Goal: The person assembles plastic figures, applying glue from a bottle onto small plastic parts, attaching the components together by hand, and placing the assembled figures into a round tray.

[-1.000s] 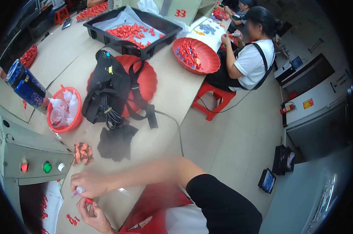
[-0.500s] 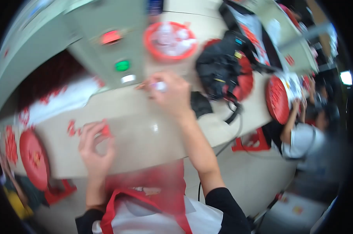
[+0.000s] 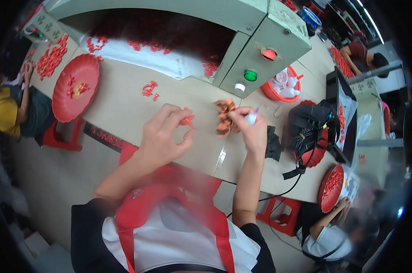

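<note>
Between the thumb and fingers of my left hand [image 3: 160, 134] is a small red moulded piece [image 3: 187, 119]. To its right, my right hand [image 3: 255, 136] pinches an irregular brown-and-orange piece [image 3: 224, 117]. That same hand also has a small white squeeze bottle [image 3: 250, 119] with a purple tip against its fingers. Both hands are above the table [image 3: 192, 95], the two pieces apart from each other. Beyond my left hand, a few loose red pieces [image 3: 149, 88] lie on the table.
A pale green machine [image 3: 242, 50] with an open tunnel stands along the far side. Red trays [image 3: 81, 68] hold pieces at the left and right [image 3: 331, 186]. A red basket [image 3: 285, 98] of bottles and a black bag [image 3: 308, 129] are right. Other people sit nearby.
The view has swung left and is sharper. My hands have come closer together, the right one drawn back from near the machine, and both still hold their things.
</note>
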A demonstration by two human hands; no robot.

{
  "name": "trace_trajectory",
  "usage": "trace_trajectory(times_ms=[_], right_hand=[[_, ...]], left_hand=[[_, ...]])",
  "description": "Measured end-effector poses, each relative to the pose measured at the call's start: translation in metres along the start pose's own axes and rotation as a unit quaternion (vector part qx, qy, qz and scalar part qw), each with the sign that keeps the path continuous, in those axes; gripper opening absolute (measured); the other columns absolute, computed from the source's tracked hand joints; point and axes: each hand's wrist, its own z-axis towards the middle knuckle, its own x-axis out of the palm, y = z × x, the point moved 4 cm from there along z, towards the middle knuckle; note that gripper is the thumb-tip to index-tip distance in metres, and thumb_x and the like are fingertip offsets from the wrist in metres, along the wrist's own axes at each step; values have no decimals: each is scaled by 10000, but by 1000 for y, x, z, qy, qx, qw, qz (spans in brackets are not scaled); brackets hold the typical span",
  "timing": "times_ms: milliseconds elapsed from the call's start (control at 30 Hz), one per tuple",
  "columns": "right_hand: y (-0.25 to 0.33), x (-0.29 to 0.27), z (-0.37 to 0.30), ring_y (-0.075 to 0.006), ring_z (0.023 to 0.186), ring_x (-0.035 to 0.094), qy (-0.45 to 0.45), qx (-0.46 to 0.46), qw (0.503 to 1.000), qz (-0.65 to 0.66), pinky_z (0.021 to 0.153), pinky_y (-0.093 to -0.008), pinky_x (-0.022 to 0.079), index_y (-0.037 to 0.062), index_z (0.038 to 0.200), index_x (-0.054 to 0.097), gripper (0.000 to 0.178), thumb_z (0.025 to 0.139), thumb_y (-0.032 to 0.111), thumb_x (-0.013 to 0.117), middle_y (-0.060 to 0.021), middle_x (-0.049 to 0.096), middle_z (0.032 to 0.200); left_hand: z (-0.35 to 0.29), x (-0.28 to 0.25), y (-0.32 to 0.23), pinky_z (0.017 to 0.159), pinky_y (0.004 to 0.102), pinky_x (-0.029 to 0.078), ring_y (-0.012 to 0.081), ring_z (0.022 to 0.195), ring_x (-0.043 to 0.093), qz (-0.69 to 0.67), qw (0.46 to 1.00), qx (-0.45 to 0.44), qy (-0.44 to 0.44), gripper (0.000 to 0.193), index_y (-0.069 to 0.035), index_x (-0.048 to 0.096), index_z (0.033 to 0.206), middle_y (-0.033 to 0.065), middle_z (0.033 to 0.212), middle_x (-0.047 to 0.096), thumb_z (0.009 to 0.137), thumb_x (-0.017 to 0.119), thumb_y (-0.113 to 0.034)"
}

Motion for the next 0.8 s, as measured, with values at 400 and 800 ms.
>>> trace_trajectory(times_ms=[400,800], right_hand=[[32,63,-44,-96,539,544,36,16,999,-36,478,-203,437,-3,815,529,141,724,-25,634,-51,584,715],[-7,53,-22,-113,589,578,-88,-50,978,-181,495,-228,437,9,863,574,140,744,32,646,-43,591,750]], left_hand=[[-8,8,-23,587,298,521,223,725,595,68,993,80,-53,463,-5,585,1039,102,892,545,588,680,-47],[-16,-74,93,634,310,531,233,789,604,19,991,-43,-124,319,-32,585,948,108,908,562,638,657,-40]])
